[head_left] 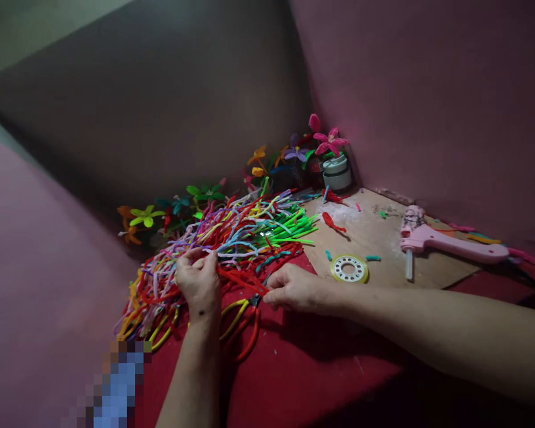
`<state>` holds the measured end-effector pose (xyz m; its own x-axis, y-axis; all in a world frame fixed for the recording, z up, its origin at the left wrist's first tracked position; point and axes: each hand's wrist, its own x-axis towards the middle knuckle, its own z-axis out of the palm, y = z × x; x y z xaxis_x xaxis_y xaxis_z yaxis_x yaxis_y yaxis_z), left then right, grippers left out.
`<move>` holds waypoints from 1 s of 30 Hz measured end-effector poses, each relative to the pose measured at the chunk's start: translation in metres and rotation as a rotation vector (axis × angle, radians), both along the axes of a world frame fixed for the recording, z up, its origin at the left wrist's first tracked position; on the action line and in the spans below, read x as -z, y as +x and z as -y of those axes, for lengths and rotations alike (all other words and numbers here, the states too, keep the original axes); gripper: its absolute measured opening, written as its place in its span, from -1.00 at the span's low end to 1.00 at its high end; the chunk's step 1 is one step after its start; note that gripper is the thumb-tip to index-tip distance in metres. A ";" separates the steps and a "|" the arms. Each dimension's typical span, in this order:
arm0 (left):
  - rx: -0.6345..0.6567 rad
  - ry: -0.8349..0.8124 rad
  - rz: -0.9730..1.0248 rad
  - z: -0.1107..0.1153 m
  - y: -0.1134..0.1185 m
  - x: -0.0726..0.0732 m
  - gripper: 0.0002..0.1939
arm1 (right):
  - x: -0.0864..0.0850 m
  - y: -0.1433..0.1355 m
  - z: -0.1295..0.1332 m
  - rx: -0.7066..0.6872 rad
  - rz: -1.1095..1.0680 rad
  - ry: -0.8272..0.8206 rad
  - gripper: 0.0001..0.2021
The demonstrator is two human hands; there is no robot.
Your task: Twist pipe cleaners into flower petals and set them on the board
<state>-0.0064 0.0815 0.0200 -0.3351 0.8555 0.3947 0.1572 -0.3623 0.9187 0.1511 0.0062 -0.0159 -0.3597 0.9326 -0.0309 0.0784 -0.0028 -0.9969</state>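
Head view: left hand [198, 282] pinches red pipe cleaners [241, 278]; right hand [289, 288] looks curled shut on their other end. They span the gap, likely so they hold straight. Cutting tool [255, 299] sits at 6 o'clock below them, handles toward the person, presumably for quick pickup. Mixed pile [214, 232] at 11, easy left-hand reach. Glue gun [455, 244] at 2 on the board [365, 229], probably to spare the red cloth [289, 351] (sensible, its front looks gunked up). Tape roll [349, 269] lies flat nearer in. Containers: pale jar [337, 173] at 1 o'clock, looks capped, contents hidden; pink flower [330, 141] just above it, can't tell what holds it.
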 end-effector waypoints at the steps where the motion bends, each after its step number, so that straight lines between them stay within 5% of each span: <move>1: 0.049 -0.025 0.069 -0.002 -0.002 0.000 -0.69 | 0.000 0.000 0.000 0.021 -0.058 -0.016 -0.83; 5: 0.237 -0.242 0.400 -0.006 -0.003 0.001 -0.90 | -0.001 0.000 0.000 0.097 -0.271 -0.035 -0.78; 15: 0.936 -0.646 0.306 0.024 0.015 0.001 -0.68 | 0.000 0.000 -0.006 0.139 -0.402 -0.030 -0.82; 24: 0.916 -0.605 0.390 0.025 0.030 0.013 -0.81 | 0.003 -0.001 -0.005 0.123 -0.390 -0.033 -0.84; 30: 0.868 -0.554 0.507 0.029 0.034 0.008 -0.89 | -0.002 0.000 -0.001 0.071 -0.356 -0.049 -0.82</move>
